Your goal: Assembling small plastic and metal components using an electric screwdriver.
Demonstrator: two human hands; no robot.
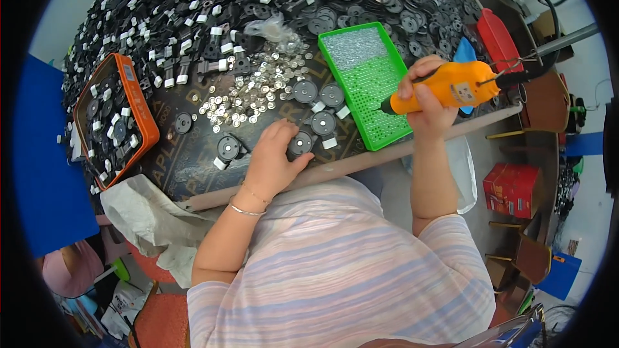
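My left hand is closed round the edge of a black round disc part at the table's near side, thumb and fingers on either side of it. My right hand grips an orange electric screwdriver, whose black nose points left over a green perforated tray. Small silver screws fill the tray's far end. Right of my left hand stand several similar disc assemblies with white tabs, one of them a nearby disc assembly. Another disc assembly lies left of that hand.
Small round silver pieces are scattered mid-table. Behind them spread heaps of black parts with white ends and black discs. An orange-rimmed bin of assemblies sits left. A hooked cord suspends the screwdriver from a metal bar.
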